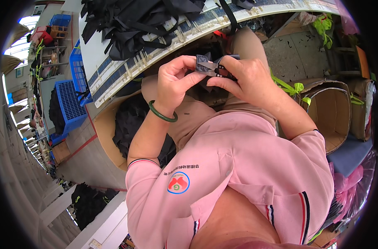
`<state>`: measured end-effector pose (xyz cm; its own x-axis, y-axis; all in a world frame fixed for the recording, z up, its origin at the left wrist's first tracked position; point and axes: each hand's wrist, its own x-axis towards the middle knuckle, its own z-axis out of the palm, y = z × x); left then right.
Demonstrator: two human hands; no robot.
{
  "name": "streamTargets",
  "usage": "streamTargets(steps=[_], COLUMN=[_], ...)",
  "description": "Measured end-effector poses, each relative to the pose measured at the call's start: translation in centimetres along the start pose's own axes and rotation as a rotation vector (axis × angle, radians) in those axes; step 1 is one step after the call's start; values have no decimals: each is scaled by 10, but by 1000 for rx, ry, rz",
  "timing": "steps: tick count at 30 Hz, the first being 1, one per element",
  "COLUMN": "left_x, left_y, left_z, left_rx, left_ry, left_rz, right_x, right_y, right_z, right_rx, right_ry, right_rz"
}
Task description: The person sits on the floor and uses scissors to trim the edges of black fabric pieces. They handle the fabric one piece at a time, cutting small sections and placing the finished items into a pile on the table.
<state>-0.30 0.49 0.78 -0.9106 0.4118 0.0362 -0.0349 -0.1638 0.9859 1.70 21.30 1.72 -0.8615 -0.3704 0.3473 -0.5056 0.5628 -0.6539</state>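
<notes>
Long table edge [127,68] ran just beyond the fingers, black bag pile [135,20] heaped on it, open room beneath. Left hand [174,85] pinched the small dark strap piece [204,65]; right hand [245,79] fingers curled around snips [220,70], touching it.

Both forearms raised, left hand [174,81] and right hand [245,79] together, fingers pinched

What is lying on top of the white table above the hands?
A heap of black fabric pieces with straps lies on the white table, one strap hanging over its edge. The heap hides the tabletop beneath it. Both hands hold a small dark strap piece below.
</notes>
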Motion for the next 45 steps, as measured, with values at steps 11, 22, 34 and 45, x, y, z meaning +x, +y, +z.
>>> streamTargets(steps=[11,22,34,45], left_x=[-1,-3,-2,-57], left_y=[-3,-1,0,-13], left_z=[-1,4,4,-93], left_rx=[-71,-69,55,894], left_ry=[0,-26,-19,-201], left_rz=[-11,-9,-10,-451], right_x=[-2,-1,-7,11], right_y=[2,0,4,56], right_z=[-8,-1,-3,-1], right_rx=[229,51,-103,127], right_ry=[-125,-25,49,-13], right_rz=[164,24,-49,307])
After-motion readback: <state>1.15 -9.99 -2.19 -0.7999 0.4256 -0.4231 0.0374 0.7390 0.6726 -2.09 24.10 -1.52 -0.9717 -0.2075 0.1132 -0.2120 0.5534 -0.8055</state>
